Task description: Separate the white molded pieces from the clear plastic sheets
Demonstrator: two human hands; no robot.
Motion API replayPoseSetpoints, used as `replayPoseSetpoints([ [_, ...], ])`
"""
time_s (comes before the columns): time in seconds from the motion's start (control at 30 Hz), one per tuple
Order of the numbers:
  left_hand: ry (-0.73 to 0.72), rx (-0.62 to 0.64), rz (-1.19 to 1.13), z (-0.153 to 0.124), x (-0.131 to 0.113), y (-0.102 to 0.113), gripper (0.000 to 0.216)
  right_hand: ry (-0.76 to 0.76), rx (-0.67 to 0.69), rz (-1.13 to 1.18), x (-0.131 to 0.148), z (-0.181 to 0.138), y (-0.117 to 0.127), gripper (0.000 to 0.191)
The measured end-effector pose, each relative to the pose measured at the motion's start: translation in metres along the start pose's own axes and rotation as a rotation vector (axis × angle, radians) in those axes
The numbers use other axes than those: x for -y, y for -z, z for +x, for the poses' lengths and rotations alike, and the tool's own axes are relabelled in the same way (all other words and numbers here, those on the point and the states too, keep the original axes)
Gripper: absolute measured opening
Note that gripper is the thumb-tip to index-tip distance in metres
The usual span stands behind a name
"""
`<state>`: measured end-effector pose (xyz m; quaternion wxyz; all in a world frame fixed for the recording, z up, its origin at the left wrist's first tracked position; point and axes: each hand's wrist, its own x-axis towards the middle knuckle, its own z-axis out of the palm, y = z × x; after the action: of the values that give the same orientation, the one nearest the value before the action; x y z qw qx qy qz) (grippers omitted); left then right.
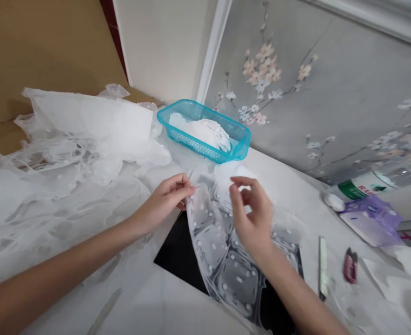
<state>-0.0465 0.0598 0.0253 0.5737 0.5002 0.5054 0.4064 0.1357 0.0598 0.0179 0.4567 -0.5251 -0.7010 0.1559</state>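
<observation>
My left hand (pixel 172 193) pinches the upper left edge of a thin translucent sheet (pixel 210 246) marked with rounded-square cut outlines and small slots. The sheet is partly raised and lies across a flat black board (pixel 179 256). My right hand (pixel 252 211) hovers over the sheet with curled fingers, thumb and forefinger tips close together. Just behind those fingertips is a white rounded piece (pixel 222 177); whether they grip it or something small is unclear. My right forearm covers part of the sheet and board.
A blue plastic basket (pixel 195 150) with white thin pieces stands behind my hands. Crumpled translucent sheet scraps (pixel 97 121) heap at the left. A pale green cutter-like tool (pixel 323 265), a dark red tool (pixel 350 266), a purple packet (pixel 373 218) and a green-and-white container (pixel 364 185) lie at the right.
</observation>
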Motion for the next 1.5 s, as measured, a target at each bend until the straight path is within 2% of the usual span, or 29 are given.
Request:
replayPoseSetpoints([
  [0.1,0.068,-0.007,-0.228,-0.001,0.007,-0.008,0.022,0.062,0.167,0.148,0.008,-0.021,-0.018,0.015],
  [0.17,0.087,0.031,-0.285,-0.001,0.011,-0.011,0.024,0.053,0.201,0.156,0.005,-0.029,-0.028,0.017],
  [0.3,0.108,0.087,-0.352,0.003,0.016,-0.010,0.025,-0.018,0.125,0.173,-0.007,-0.031,-0.036,0.010],
  [0.47,0.055,0.071,-0.302,0.006,0.022,-0.008,0.026,-0.046,0.092,0.164,-0.008,-0.029,-0.036,0.006],
  [0.7,0.101,0.161,-0.393,0.004,0.020,-0.004,0.012,-0.021,0.060,0.108,-0.006,-0.029,-0.034,0.002],
  [0.83,0.090,0.237,-0.316,0.005,0.022,0.000,0.025,-0.047,0.041,0.067,-0.008,-0.029,-0.034,0.002],
  [0.97,0.065,0.167,-0.261,0.006,0.023,-0.001,0.017,-0.068,0.043,0.052,-0.009,-0.028,-0.036,0.002],
  [1.07,0.082,0.173,-0.317,0.007,0.021,-0.002,0.013,-0.090,0.038,0.087,-0.008,-0.028,-0.036,0.003],
  [1.3,0.109,0.268,-0.372,0.005,0.021,0.003,0.014,-0.001,0.003,0.183,-0.005,-0.032,-0.029,0.010],
  [1.5,0.094,0.332,-0.346,0.006,0.022,0.004,0.012,0.186,0.067,0.181,-0.002,-0.031,-0.025,0.009],
])
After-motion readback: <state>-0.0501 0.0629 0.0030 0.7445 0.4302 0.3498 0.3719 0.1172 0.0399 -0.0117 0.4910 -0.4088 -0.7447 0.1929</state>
